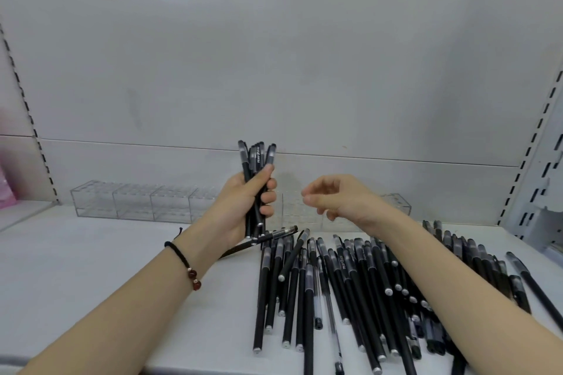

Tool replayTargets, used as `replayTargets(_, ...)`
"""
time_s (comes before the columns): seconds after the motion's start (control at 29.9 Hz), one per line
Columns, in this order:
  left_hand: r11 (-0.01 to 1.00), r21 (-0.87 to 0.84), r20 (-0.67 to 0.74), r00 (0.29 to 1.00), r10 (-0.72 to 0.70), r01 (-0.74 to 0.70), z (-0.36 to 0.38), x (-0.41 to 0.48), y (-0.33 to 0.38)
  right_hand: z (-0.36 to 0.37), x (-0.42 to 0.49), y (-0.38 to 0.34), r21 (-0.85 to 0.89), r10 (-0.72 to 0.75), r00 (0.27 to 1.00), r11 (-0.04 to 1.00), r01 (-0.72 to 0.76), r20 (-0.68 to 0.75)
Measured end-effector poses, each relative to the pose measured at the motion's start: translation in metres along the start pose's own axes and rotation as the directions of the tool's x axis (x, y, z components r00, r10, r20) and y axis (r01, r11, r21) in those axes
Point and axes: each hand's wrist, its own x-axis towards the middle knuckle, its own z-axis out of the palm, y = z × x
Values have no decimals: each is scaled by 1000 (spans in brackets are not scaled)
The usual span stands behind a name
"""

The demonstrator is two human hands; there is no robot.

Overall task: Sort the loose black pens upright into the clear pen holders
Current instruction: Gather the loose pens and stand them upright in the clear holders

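Light was soft and even, fairly bright, falling from above and washing the back panel [274,55] pale grey. Only a faint smudge of shadow sat on it, just beside the left hand [236,205] and its pens [257,161]. The slotted uprights [30,113] bowed at both edges, that wide-angle bend. Detail was mushy overall; the clear pen holders [134,201] nearly melted into the panel, and a pink shape [5,189] at far left was plain blur.
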Motion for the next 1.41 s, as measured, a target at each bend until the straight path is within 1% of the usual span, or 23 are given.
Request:
replayTargets(0.03, 1000, 13, -28, 1000, 5, -5, -4, 1, 1, 1, 0, 2, -102, -21, 999, 994, 26, 47)
replayTargets(0.1, 1000, 24, -61, 998, -5, 7, -11, 0, 1, 4, -1, 4, -300, -69, 987, 948, 110, 144)
replayTargets(0.17, 999, 11, -85, 996, -36, 37, -14, 0, 0, 6, -3, 5, -428, -94, 969, 884, 187, 230)
replayTargets(0.27, 994, -3, -111, 988, -106, 106, -17, -1, -2, 9, -8, 6, -530, -55, 934, 811, 248, 353)
replayTargets(0.37, 988, 6, -124, 980, -154, 155, -17, -2, -3, 9, -7, 8, -566, -52, 915, 772, 290, 399)
replayTargets(0.47, 980, 30, -120, 974, -191, 196, -18, -2, -3, 8, -7, 7, -578, -69, 911, 753, 314, 406)
replayTargets(0.57, 967, 90, -101, 968, -228, 238, -17, -3, -3, 6, -9, 7, -567, -98, 918, 760, 318, 384)
replayTargets(0.64, 957, 133, -106, 964, -244, 257, -15, -5, -4, 3, -9, 7, -533, -165, 928, 779, 331, 335)
replayTargets(0.7, 953, 121, -94, 959, -269, 279, -12, -8, -4, 0, -9, 6, -515, -269, 930, 777, 363, 251)
replayTargets(0.77, 945, 90, -40, 949, -312, 314, -10, -10, -4, 1, -10, 3, -535, -372, 908, 737, 414, 192)
replayTargets(0.8, 939, 94, -15, 943, -332, 332, -10, -11, -4, 3, -11, 0, -553, -415, 891, 706, 443, 183)
replayTargets(0.87, 926, 74, 24, 927, -374, 371, -8, -13, -4, 9, -14, -3, -562, -484, 853, 658, 502, 195)
replayTargets(0.94, 907, -19, 33, 907, -420, 420, -6, -13, -4, 15, -15, -5, -535, -530, 821, 641, 550, 209)
replayTargets(1.04, 886, -90, 22, 890, -455, 455, -5, -13, -4, 19, -15, -3, -521, -532, 823, 654, 548, 198)
replayTargets(1.14, 893, -80, -7, 895, -445, 444, -4, -12, -8, 21, -14, -1, -499, -506, 845, 695, 518, 172)
replayTargets(1.31, 951, -12, -88, 947, -310, 310, -8, -9, -7, 24, -18, -3, -378, -489, 865, 783, 493, 116)
replayTargets(1.41, 968, -35, -125, 959, -253, 250, -13, -6, -1, 23, -17, -4, -320, -445, 893, 838, 442, 66)
